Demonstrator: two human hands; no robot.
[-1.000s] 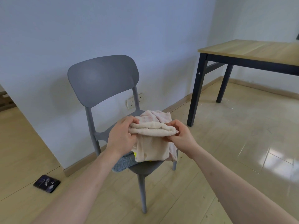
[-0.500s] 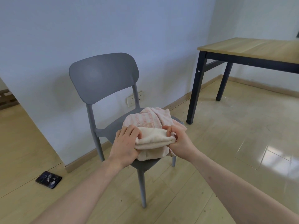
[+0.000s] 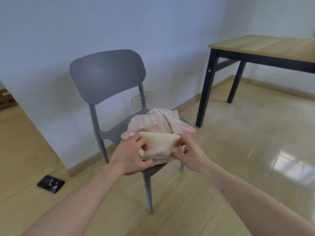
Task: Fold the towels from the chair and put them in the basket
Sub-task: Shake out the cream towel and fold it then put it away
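A grey chair [image 3: 109, 74] stands against the wall with towels heaped on its seat. A folded cream towel [image 3: 159, 145] lies at the seat's front edge. My left hand [image 3: 131, 155] grips its left end, thumb under and fingers on top. My right hand [image 3: 189, 154] pinches its right end. Behind it lies a crumpled pink striped towel [image 3: 156, 120]. No basket is in view.
A wooden table with black legs [image 3: 265, 46] stands at the right, one leg close to the chair. A dark phone [image 3: 50, 183] lies on the floor at the left. A wall socket [image 3: 137, 101] sits behind the chair. Wooden floor spreads in front and to the right.
The cream towel has come down from in front of the seat onto its front edge and been folded smaller. Both hands moved down with it. The blue towel seen earlier is now hidden.
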